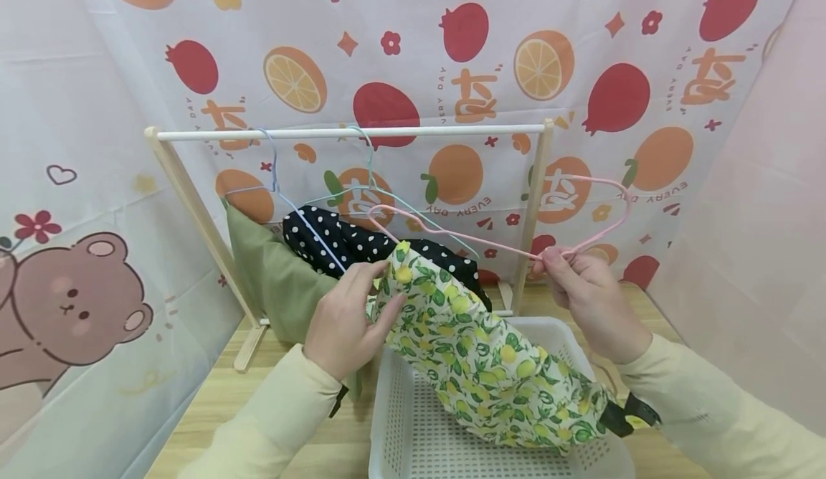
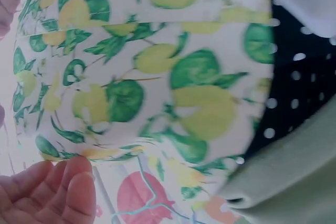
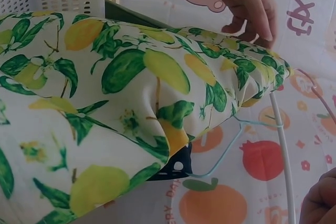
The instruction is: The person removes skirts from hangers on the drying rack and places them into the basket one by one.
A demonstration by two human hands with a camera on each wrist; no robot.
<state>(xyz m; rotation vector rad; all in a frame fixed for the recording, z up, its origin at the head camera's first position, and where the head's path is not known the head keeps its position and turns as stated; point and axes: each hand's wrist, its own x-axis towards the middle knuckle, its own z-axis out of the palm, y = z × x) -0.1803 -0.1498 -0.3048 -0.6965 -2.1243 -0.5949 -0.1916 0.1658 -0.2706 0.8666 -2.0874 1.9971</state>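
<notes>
My right hand [image 1: 596, 300] pinches a pink hanger [image 1: 477, 241] near the base of its hook, which points right. The hanger's far end runs to the upper corner of a lemon-print garment [image 1: 484, 357]. At that corner is my left hand [image 1: 348, 318], thumb spread over the front of the cloth and the other fingers at its edge. The left wrist view shows loosely bent fingertips [image 2: 79, 166] against the garment's [image 2: 147, 77] border. From there the garment slopes down to the right, over a white perforated basket [image 1: 381, 429].
Behind the hands stands a wooden rack with a white rail [image 1: 452, 132]. A blue hanger [image 1: 275, 171] bears a green garment [image 1: 274, 278], and a mint hanger [image 1: 371, 171] bears a black polka-dot garment [image 1: 316, 228]. A fruit-print curtain [image 1: 413, 34] hangs behind the rack.
</notes>
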